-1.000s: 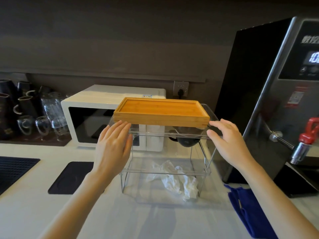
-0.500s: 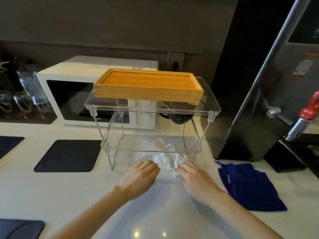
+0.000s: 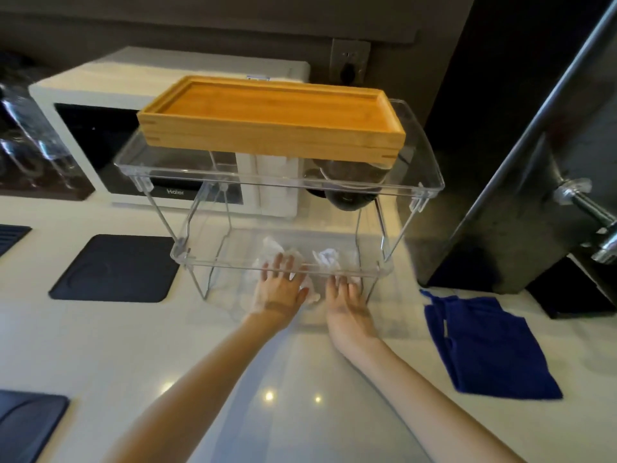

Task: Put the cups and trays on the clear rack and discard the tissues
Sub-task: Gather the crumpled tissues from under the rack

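Note:
A clear two-tier rack (image 3: 430, 162) stands on the white counter. A bamboo tray (image 3: 270, 123) lies on its top shelf. A dark cup (image 3: 347, 192) shows through the plastic under the tray's right end. Crumpled white tissues (image 3: 329, 257) lie on the counter under the lower shelf. My left hand (image 3: 280, 289) and my right hand (image 3: 347, 300) reach under the rack's front edge, fingers spread, resting on or beside the tissues. Neither hand is closed around the tissues.
A white microwave (image 3: 100, 95) stands behind the rack. A tall dark water dispenser (image 3: 500, 182) with metal taps is at the right. A blue cloth (image 3: 487, 345) lies on the counter at the right. Black mats (image 3: 117, 267) and glassware (image 3: 30, 128) are at the left.
Both hands came down from the tray on the top shelf to the counter and pushed in under the lower shelf onto the tissues. The view has tilted down and moved closer.

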Tool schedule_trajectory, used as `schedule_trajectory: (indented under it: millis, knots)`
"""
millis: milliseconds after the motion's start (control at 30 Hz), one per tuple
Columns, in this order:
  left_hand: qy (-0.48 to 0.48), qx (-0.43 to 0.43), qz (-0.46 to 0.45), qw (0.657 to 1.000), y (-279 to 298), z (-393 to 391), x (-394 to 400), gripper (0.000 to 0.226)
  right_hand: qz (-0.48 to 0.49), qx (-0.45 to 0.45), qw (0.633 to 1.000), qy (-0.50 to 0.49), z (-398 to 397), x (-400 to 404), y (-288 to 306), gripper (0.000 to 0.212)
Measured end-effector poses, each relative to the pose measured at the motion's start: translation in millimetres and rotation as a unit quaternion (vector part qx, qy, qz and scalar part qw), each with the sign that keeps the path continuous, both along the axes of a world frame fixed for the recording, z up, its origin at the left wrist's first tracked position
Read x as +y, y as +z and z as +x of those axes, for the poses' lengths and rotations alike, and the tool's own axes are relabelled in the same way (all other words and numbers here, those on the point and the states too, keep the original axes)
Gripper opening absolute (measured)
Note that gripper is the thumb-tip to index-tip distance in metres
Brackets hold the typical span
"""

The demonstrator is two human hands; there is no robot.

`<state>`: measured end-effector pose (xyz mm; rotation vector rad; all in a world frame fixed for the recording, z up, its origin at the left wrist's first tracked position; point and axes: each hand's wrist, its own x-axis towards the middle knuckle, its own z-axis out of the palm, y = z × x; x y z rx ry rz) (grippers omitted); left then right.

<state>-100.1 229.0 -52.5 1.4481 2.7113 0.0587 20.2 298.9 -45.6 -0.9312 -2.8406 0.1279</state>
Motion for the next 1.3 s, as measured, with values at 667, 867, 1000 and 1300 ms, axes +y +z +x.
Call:
schedule_trajectory:
  millis: [667,867,1000,1300]
  knots:
    - [-0.014,-0.02,0.399,0.917,59.7,62.5,-210.4,0.021,-0.132,0.218,0.947,0.194,26.2,-111.3,42.2,0.028]
    - [0.063,0.009,0.43,0.901,60.3,98.3,-328.6,0.025,-0.169,0.263,0.916,0.252,41.1,-217.3,45.7,0.023]
    - [0.117,0.015,0.458,0.881,45.9,127.6,-404.7,0.022,-0.184,0.28,0.891,0.306,58.2,-290.1,42.6,0.021]
    - [0.282,-0.024,0.425,0.86,-9.7,174.2,-522.2,0.022,-0.24,0.17,0.854,0.429,80.1,-399.6,-1.7,0.019]
